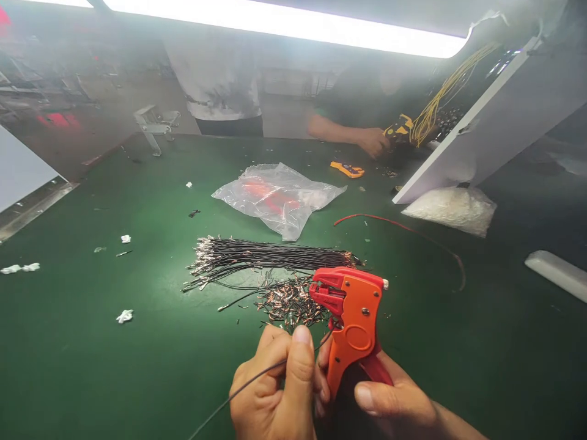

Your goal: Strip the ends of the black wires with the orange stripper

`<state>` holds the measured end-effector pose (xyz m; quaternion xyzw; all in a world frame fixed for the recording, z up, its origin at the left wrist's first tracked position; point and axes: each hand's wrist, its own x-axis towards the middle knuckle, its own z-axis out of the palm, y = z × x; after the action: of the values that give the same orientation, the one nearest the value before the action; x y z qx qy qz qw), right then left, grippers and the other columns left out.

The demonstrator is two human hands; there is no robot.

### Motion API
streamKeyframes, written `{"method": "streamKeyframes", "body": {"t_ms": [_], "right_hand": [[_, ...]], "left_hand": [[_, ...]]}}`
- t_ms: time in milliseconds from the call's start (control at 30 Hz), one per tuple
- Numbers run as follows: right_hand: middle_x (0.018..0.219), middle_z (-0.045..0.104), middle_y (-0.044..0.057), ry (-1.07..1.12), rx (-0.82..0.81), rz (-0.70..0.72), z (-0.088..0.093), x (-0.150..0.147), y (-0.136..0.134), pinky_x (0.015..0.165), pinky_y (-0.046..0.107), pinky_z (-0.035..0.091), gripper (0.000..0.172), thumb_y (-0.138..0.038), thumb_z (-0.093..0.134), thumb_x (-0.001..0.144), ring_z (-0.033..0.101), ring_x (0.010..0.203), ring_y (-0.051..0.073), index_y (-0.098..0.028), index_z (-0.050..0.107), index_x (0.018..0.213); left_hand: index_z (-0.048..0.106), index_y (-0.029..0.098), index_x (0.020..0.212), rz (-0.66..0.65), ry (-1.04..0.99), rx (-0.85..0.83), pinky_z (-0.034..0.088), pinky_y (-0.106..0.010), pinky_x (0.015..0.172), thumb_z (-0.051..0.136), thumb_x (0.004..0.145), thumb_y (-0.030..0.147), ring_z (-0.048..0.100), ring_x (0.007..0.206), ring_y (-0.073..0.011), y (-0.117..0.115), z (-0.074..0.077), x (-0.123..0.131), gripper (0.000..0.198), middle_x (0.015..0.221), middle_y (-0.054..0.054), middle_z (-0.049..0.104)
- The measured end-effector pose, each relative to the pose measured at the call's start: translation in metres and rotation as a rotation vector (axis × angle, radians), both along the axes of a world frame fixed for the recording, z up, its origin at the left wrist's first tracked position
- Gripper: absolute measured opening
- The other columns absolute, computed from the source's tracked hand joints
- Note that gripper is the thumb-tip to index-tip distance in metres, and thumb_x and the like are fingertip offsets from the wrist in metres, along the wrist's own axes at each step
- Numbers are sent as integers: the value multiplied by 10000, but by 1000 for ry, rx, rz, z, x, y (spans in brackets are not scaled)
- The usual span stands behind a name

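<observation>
Our left hand (pixel 275 391) pinches one black wire (pixel 250 384); our right hand (pixel 394 400) clasps the orange stripper (pixel 353 324). A bundle of wires (pixel 270 255) lies stripped beyond, scraps (pixel 288 302) piled near.

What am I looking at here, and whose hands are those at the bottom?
One picture, from a camera worn on a worker's head, looking down at a green table. The left hand pinches a thin black wire. The right hand grips an orange wire stripper. Behind them lie a bundle of black wires, a heap of small cut wire ends, a clear plastic bag and a loose red wire. Across the table, another person's hand works on yellow wires.
</observation>
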<state>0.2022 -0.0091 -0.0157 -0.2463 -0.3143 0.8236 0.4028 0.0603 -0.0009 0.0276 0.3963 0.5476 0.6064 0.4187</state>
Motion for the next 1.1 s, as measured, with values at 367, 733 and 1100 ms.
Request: {"method": "streamKeyframes", "body": {"t_ms": [367, 733, 1100], "right_hand": [[835, 585, 49, 9, -28, -12, 3, -5, 1, 733, 350, 470, 372, -469, 736, 810, 581, 749, 193, -194, 613, 1028], [771, 526, 13, 120, -54, -13, -14, 0, -1, 636, 272, 474, 256, -406, 657, 900, 527, 652, 131, -176, 609, 1001], [684, 556, 6, 127, -72, -75, -29, 4, -7, 524, 218, 459, 322, -476, 641, 926, 512, 513, 96, -159, 610, 967]], "left_hand": [[555, 212, 561, -2, 309, 247, 381, -276, 516, 509, 973, 150, 485, 465, -102, -4, -21, 6, 420, 455, 54, 472], [408, 199, 553, 48, 535, 349, 390, -271, 615, 539, 880, 69, 292, 466, -81, -1, -29, 5, 375, 480, 95, 401], [353, 208, 525, 95, 669, 379, 394, -246, 549, 547, 886, 117, 247, 487, -98, 3, -31, 7, 419, 497, 65, 286]]}}
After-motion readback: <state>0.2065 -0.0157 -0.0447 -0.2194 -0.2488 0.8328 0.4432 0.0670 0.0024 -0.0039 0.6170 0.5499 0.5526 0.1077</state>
